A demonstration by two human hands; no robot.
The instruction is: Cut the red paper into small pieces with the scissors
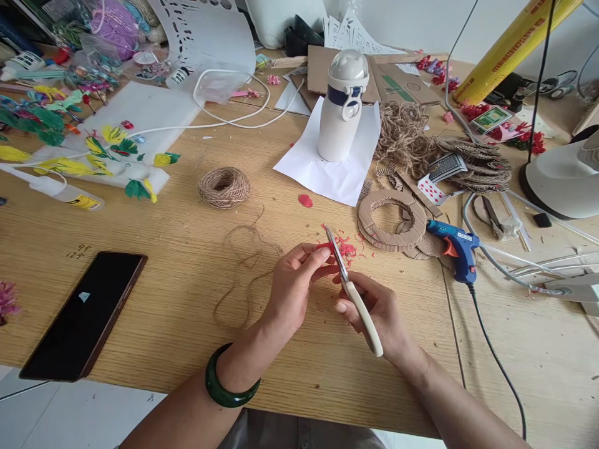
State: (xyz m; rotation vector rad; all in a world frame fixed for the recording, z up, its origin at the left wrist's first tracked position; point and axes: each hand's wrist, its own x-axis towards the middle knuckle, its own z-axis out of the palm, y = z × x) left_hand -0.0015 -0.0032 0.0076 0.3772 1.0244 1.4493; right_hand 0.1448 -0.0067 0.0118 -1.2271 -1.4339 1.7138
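My left hand [294, 280] pinches a small red piece [327, 247] between thumb and fingers. Closed around the cream handles of a pair of scissors [364, 318] is my right hand [374, 307]. The metal blades point up and away, lying against the red piece at my left fingertips. Red scraps [346, 249] are scattered on the wooden table [299, 374] just beyond the blades. A flat red piece [305, 200] lies farther back. Loose twine [248, 268] trails left of my left hand, near a twine ball [224, 187].
A white bottle [337, 121] stands on white paper [299, 165]. A cardboard ring [392, 219] and a blue glue gun [461, 249] with its cable lie to the right. A black phone [84, 315] is at the left; yellow and green pieces [98, 162] lie behind it.
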